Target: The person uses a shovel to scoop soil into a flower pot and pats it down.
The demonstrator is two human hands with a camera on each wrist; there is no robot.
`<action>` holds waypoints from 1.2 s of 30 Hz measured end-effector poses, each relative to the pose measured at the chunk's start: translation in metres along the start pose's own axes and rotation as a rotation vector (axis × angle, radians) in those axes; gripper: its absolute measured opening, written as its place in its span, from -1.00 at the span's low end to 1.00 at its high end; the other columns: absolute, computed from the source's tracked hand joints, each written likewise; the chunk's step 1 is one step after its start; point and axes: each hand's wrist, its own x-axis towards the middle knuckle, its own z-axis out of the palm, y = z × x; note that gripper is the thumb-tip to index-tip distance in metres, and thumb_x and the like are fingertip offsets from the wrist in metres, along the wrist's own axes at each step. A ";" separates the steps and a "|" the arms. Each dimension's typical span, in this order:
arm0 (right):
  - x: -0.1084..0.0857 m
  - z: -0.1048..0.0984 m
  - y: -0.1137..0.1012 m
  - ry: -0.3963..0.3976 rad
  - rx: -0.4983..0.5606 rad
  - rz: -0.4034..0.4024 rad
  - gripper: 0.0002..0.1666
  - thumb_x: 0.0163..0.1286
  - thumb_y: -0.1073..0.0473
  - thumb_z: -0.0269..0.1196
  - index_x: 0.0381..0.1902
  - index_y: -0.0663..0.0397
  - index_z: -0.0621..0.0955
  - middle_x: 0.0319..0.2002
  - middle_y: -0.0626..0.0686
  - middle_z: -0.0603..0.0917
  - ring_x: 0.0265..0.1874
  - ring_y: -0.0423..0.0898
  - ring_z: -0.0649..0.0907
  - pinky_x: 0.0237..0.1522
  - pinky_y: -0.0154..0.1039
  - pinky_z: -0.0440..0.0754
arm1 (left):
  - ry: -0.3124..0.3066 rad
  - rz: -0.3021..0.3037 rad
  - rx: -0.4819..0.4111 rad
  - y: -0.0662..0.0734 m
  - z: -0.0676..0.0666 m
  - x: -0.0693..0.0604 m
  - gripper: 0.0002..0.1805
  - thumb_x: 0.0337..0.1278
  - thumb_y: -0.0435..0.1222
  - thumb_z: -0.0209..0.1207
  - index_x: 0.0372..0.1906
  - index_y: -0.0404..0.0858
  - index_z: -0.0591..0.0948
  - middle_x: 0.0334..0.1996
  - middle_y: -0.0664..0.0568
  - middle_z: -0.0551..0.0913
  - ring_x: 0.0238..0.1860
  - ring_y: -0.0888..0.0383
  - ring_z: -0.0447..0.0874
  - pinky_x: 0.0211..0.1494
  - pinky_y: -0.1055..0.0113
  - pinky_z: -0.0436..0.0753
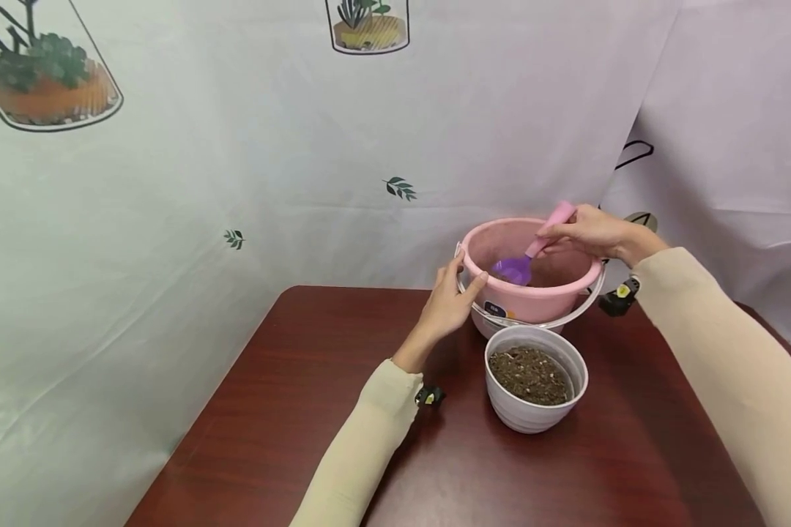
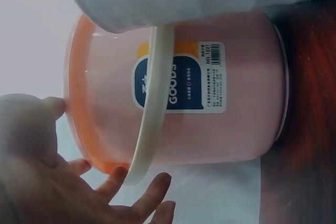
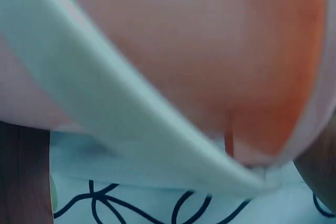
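A pink bucket [image 1: 527, 307] with a white handle [image 1: 580, 311] stands at the back of the table. My left hand [image 1: 447, 304] holds its rim at the left, thumb and index finger at the edge; in the left wrist view the other fingers of the left hand [image 2: 79, 192] spread beside the handle [image 2: 152, 103]. My right hand [image 1: 593, 230] grips the pink grip of a scoop [image 1: 550, 227], its purple bowl [image 1: 514, 269] down inside the bucket. In the right wrist view the bucket [image 3: 210, 51] and its handle [image 3: 121, 93] hide that hand.
In front of the bucket stands a white pot [image 1: 530, 417] with dark soil [image 1: 530, 375] in it. Both stand on a reddish-brown table [image 1: 290, 395]. A pale patterned cloth [image 1: 303, 161] hangs behind and to the sides.
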 end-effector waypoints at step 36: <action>-0.057 0.002 0.035 0.349 0.513 -0.438 -0.72 0.48 0.46 0.08 -0.30 0.46 0.72 -0.41 0.36 0.73 -0.40 0.08 0.78 -0.35 -0.22 0.69 | 0.022 0.035 -0.106 0.000 -0.002 -0.001 -0.16 0.39 0.11 0.05 0.60 -0.11 0.03 0.23 -0.26 0.40 0.24 -0.12 0.42 0.31 0.01 0.38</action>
